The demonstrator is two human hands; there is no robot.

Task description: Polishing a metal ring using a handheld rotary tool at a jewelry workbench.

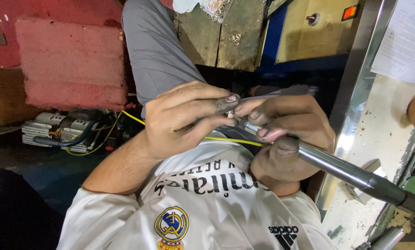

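Our left hand (pixel 182 118) pinching a small ring (pixel 230 114), our right hand (pixel 284 139) closed around a steel mandrel (pixel 337 164), fingertips meeting.

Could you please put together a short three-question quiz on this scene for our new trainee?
1. True or false: the right hand holds the tapered steel rod.
2. What do the left hand fingertips pinch at the rod's tip? A. small metal ring B. screwdriver C. cloth
3. What thin thing runs beneath the hands?

Key: 1 true; 2 A; 3 the yellow wire.
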